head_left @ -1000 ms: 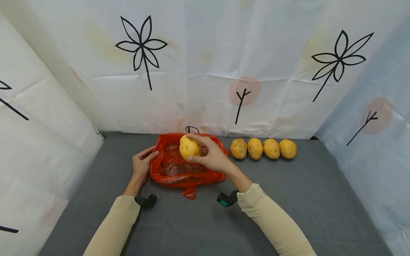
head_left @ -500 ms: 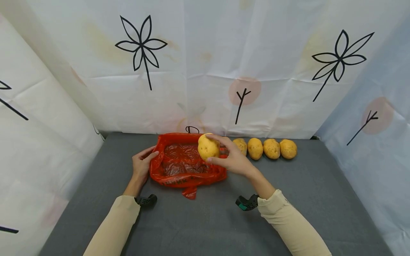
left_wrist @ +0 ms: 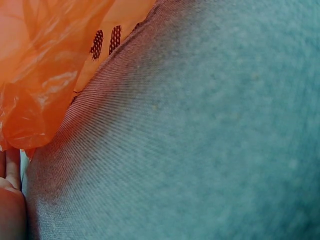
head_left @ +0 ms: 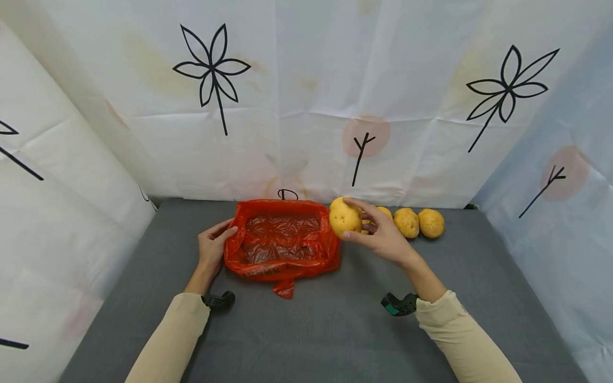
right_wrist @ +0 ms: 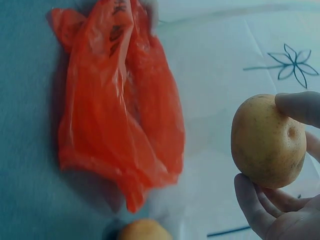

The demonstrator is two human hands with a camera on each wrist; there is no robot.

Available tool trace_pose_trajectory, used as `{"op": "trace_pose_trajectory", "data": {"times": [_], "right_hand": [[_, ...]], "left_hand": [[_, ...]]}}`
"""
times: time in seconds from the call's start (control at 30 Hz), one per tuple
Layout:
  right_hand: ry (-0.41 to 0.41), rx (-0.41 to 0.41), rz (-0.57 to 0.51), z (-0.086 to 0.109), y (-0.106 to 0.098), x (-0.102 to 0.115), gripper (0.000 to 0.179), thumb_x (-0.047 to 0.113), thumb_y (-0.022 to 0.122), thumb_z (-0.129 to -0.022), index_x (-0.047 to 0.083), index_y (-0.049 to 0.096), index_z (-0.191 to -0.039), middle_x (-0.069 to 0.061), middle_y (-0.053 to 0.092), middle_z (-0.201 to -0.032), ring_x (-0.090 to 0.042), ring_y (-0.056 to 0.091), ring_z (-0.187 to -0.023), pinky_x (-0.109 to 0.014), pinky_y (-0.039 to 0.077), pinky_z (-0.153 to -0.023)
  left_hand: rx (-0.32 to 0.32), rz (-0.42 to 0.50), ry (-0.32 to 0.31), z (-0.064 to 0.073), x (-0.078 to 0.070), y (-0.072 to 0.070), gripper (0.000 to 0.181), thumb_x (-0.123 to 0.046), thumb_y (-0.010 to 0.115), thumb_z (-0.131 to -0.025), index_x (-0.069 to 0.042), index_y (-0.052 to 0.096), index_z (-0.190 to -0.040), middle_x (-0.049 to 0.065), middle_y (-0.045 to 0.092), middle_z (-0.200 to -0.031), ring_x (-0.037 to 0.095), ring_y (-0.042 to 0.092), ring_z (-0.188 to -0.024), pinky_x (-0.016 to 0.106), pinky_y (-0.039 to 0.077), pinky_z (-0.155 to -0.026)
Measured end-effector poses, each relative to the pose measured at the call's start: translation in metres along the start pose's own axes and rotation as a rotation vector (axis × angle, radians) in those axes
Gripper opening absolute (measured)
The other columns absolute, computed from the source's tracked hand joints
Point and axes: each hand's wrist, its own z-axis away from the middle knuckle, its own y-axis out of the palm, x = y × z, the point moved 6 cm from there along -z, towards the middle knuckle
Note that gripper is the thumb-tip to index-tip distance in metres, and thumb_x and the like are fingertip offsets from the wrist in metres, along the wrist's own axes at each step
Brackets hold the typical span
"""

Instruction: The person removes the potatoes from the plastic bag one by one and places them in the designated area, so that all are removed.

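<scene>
A red plastic bag (head_left: 282, 268) lies with its mouth spread wide, its crinkled inside showing in the head view. My left hand (head_left: 213, 247) grips the bag's left edge, thumb over the rim; the left wrist view catches only part of that hand beside the orange-looking plastic. Just over the bag's right edge, a yellow potato (right_wrist: 267, 142) is held between the thumb and fingers of my right hand (head_left: 380, 236). Behind that hand runs a row of potatoes (head_left: 406, 223), of which the nearest ones are partly or wholly covered by the fingers.
Grey cloth covers the table (head_left: 306, 340). White fabric walls (head_left: 306, 106) printed with flowers stand at the back and both sides. A small black loop (head_left: 287, 193) shows behind the bag. Each wrist wears a dark strap with a camera.
My right hand has carried the potato rightward, from above the bag's middle to its right edge, and now overlaps the row's left end. The left hand and bag have stayed nearly still.
</scene>
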Motion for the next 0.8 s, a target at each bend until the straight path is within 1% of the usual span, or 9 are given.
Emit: {"op": "trace_pose_trajectory", "data": {"times": [0.1, 0.2, 0.33, 0.43, 0.6, 0.73, 0.8], "right_hand": [[0.015, -0.022, 0.005, 0.005, -0.011, -0.004, 0.069, 0.011, 0.077, -0.092, 0.019, 0.045, -0.154, -0.009, 0.039, -0.154, -0.032, 0.055, -0.12, -0.045, 0.052, -0.098], [0.027, -0.045, 0.011, 0.011, -0.022, -0.008, 0.069, 0.011, 0.076, -0.093, 0.017, 0.044, -0.155, -0.01, 0.037, -0.156, -0.032, 0.053, -0.122, -0.036, 0.052, -0.097], [0.042, -0.072, 0.007, 0.018, -0.036, -0.012, 0.07, 0.01, 0.075, -0.094, 0.016, 0.042, -0.156, -0.012, 0.036, -0.156, -0.032, 0.052, -0.122, -0.027, 0.054, -0.09], [0.06, -0.085, 0.0, 0.023, -0.045, -0.017, 0.072, 0.01, 0.074, -0.094, 0.016, 0.04, -0.157, -0.013, 0.036, -0.154, -0.031, 0.051, -0.122, -0.024, 0.055, -0.087], [0.097, -0.118, 0.019, 0.034, -0.061, -0.026, 0.072, 0.011, 0.073, -0.095, 0.016, 0.038, -0.158, -0.013, 0.033, -0.156, -0.028, 0.049, -0.121, -0.022, 0.054, -0.086], [0.088, -0.14, 0.006, 0.042, -0.076, -0.034, 0.071, 0.008, 0.07, -0.097, 0.013, 0.036, -0.158, -0.018, 0.032, -0.156, -0.024, 0.049, -0.12, -0.022, 0.054, -0.084], [0.087, -0.154, 0.007, 0.046, -0.084, -0.039, 0.071, 0.008, 0.07, -0.097, 0.013, 0.036, -0.159, -0.019, 0.033, -0.153, -0.019, 0.049, -0.121, -0.02, 0.054, -0.085]], "left_hand": [[-0.004, 0.006, -0.003, 0.0, 0.0, 0.0, 0.04, -0.01, 0.078, -0.091, 0.01, 0.067, -0.125, -0.004, 0.076, -0.101, 0.01, 0.071, -0.089, 0.021, 0.059, -0.075], [-0.004, 0.005, -0.008, 0.0, 0.0, 0.0, 0.041, -0.01, 0.077, -0.091, 0.01, 0.067, -0.125, -0.004, 0.076, -0.101, 0.01, 0.072, -0.089, 0.022, 0.059, -0.075], [-0.004, 0.004, -0.014, 0.0, 0.0, 0.0, 0.041, -0.01, 0.078, -0.091, 0.01, 0.067, -0.125, -0.005, 0.076, -0.101, 0.01, 0.072, -0.089, 0.022, 0.059, -0.076], [-0.004, 0.0, -0.017, 0.0, 0.0, 0.0, 0.041, -0.011, 0.078, -0.091, 0.009, 0.067, -0.125, -0.005, 0.076, -0.101, 0.01, 0.072, -0.09, 0.022, 0.059, -0.076], [-0.002, 0.0, -0.02, 0.0, 0.001, 0.0, 0.04, -0.012, 0.078, -0.091, 0.008, 0.068, -0.125, -0.005, 0.076, -0.102, 0.011, 0.072, -0.09, 0.023, 0.059, -0.076], [-0.002, 0.004, -0.023, 0.001, 0.002, 0.0, 0.04, -0.012, 0.078, -0.091, 0.008, 0.069, -0.124, -0.004, 0.076, -0.102, 0.012, 0.072, -0.09, 0.023, 0.059, -0.076], [-0.003, 0.0, -0.024, 0.001, 0.002, 0.0, 0.04, -0.013, 0.078, -0.091, 0.007, 0.069, -0.124, -0.004, 0.076, -0.102, 0.012, 0.072, -0.091, 0.023, 0.059, -0.076]]}}
